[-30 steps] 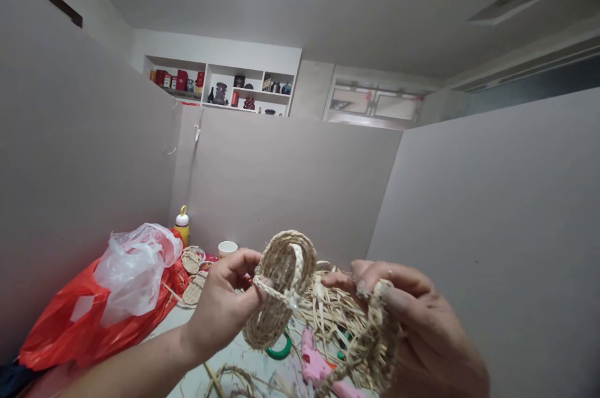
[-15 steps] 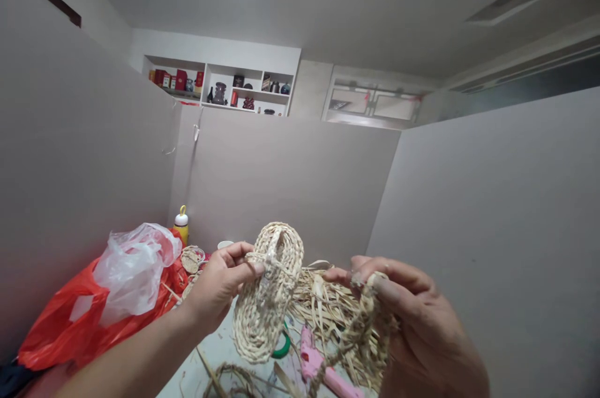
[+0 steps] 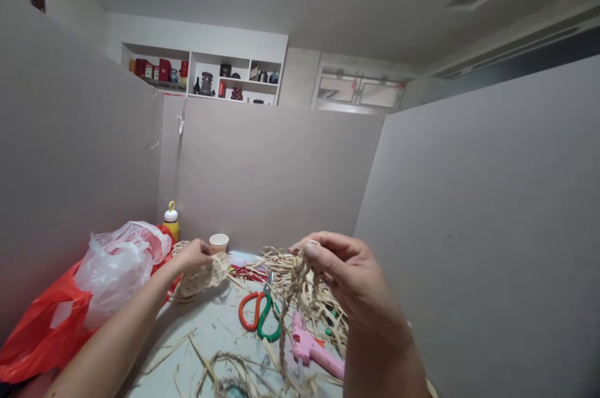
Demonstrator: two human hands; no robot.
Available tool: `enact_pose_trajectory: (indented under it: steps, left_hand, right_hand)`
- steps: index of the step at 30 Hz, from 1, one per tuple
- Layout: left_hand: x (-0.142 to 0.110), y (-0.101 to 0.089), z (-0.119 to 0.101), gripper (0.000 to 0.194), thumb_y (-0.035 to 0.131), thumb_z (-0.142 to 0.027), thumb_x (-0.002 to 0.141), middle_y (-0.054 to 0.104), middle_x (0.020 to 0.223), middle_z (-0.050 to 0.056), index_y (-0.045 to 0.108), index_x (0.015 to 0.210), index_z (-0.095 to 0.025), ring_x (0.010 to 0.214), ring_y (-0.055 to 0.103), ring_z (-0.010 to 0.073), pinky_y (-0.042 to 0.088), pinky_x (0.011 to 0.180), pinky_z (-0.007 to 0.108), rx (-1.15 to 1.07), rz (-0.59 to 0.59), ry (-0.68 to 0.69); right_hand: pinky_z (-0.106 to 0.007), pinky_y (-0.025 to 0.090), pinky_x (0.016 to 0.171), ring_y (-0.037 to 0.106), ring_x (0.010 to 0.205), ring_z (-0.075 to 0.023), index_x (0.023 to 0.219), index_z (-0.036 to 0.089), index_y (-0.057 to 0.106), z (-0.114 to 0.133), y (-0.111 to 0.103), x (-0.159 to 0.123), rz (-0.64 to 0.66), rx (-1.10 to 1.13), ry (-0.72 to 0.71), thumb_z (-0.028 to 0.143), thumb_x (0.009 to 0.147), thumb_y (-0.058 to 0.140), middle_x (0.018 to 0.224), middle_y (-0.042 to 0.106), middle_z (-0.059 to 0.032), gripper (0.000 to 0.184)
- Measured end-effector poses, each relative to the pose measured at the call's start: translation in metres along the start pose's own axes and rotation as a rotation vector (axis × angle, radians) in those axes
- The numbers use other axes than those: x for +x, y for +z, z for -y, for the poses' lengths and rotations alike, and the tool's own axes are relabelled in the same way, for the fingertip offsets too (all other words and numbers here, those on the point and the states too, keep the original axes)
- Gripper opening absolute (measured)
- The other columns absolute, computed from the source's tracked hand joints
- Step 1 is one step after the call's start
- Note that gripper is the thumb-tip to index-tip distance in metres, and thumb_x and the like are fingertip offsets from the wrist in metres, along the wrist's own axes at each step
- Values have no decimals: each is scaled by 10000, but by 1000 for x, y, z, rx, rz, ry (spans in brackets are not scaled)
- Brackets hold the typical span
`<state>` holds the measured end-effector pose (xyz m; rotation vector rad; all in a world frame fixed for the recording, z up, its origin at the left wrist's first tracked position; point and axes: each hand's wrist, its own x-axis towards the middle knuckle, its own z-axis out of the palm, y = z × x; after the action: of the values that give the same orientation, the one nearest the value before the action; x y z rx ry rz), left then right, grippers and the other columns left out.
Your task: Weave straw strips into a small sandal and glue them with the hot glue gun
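Over at the left of the table, my left hand is closed on a woven straw slipper, which is tilted and slightly blurred. The fingertips are partly hidden behind the hand. My right hand is raised near the middle, thumb and fingers pinching the upper end of a braided straw cord. The cord hangs down toward the table. Behind and below it lies a heap of loose dry straw. Scissors with one orange and one green handle lie between the hands, and a pink glue gun sits below the right hand.
Red and clear plastic bags are piled at the left. A yellow bottle and a paper cup stand at the back. More braided cord lies at the front of the pale table. Grey partitions surround it.
My left hand has carried the slipper from the middle to the back left, lowering it toward the table. My right hand has shifted left with the cord. The scissors are now uncovered.
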<state>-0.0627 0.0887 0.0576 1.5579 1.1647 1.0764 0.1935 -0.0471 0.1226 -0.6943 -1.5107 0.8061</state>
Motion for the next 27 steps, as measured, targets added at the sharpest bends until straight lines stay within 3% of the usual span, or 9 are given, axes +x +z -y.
enact_pose_trajectory:
  steps: [3, 6, 9, 10, 13, 17, 22, 27]
  left_hand:
    - [-4, -1, -7, 273, 644, -294, 881, 639, 1165, 99, 630, 1117, -159, 1027, 628, 242, 531, 864, 400, 47, 36, 57]
    - [-22, 13, -25, 204, 709, -271, 792, 699, 1022, 100, 668, 953, -152, 969, 645, 231, 513, 866, 334, 7, 91, 164]
    - [-51, 33, -44, 277, 633, -414, 840, 715, 953, 73, 664, 962, -167, 831, 661, 183, 538, 721, 292, -114, 185, 259]
    - [-60, 39, -49, 294, 683, -419, 804, 711, 906, 72, 672, 929, -154, 771, 651, 169, 526, 646, 267, -219, 270, 289]
    - [-79, 49, -56, 288, 796, -344, 712, 679, 813, 36, 699, 893, -141, 675, 612, 117, 486, 564, 211, -421, 456, 281]
    - [-82, 52, -53, 282, 852, -242, 639, 653, 757, 9, 703, 853, -135, 594, 557, 75, 461, 531, 189, -535, 553, 200]
    - [-81, 56, -50, 284, 859, -206, 602, 652, 691, 6, 698, 822, -128, 553, 565, 74, 443, 522, 190, -590, 573, 103]
    - [-86, 56, -55, 230, 841, -219, 616, 652, 674, 7, 707, 774, -120, 540, 558, 74, 445, 534, 203, -627, 460, 134]
  right_hand:
    - [-215, 235, 435, 314, 471, -74, 735, 187, 762, -2, 3, 3, 14, -15, -9, 416, 770, 758, 533, 534, 31, 232]
    - [-214, 281, 444, 356, 487, -80, 723, 186, 749, -3, 8, 4, 29, -56, -19, 400, 791, 742, 554, 547, 26, 224]
    - [-211, 350, 474, 410, 500, -81, 716, 184, 739, -2, 14, 4, 79, -64, -12, 380, 800, 737, 570, 574, 23, 213]
    - [-209, 367, 484, 429, 505, -82, 716, 182, 738, -2, 16, 4, 103, -61, -3, 374, 802, 736, 574, 583, 22, 211]
    - [-203, 404, 510, 475, 519, -81, 713, 179, 736, -2, 22, 4, 161, -45, 27, 360, 808, 735, 584, 609, 19, 204]
    - [-203, 434, 541, 518, 550, -86, 726, 182, 747, -4, 27, 5, 169, -41, 35, 362, 793, 751, 621, 641, 11, 192]
    - [-213, 438, 555, 530, 582, -96, 747, 176, 762, -5, 29, 6, 159, -61, 36, 395, 783, 755, 657, 654, -5, 222]
    - [-202, 379, 468, 443, 485, -69, 832, 177, 769, -6, 24, 8, 162, -81, 30, 481, 839, 679, 600, 589, 16, 318]
